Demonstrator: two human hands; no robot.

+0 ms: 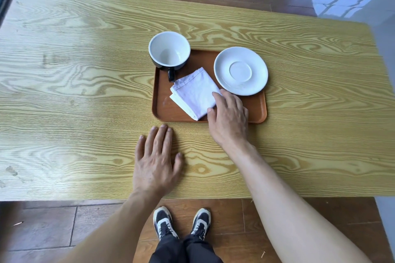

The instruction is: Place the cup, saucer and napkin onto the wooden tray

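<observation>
A brown wooden tray (163, 111) lies on the table. At its far left corner stands a cup (169, 50), black outside and white inside, with its handle toward me. A white saucer (240, 70) rests at the far right corner, overhanging the rim. A folded white napkin (193, 93) lies in the tray's middle. My right hand (229, 116) is over the tray's near edge, fingertips touching the napkin's right corner, fingers loosely apart. My left hand (157, 160) lies flat on the table in front of the tray, palm down, holding nothing.
The table (74, 92) is light wood grain; its near edge runs just behind my left wrist. Below it I see a brown plank floor and my two shoes (181, 222). Glass panels stand at the far right and far left.
</observation>
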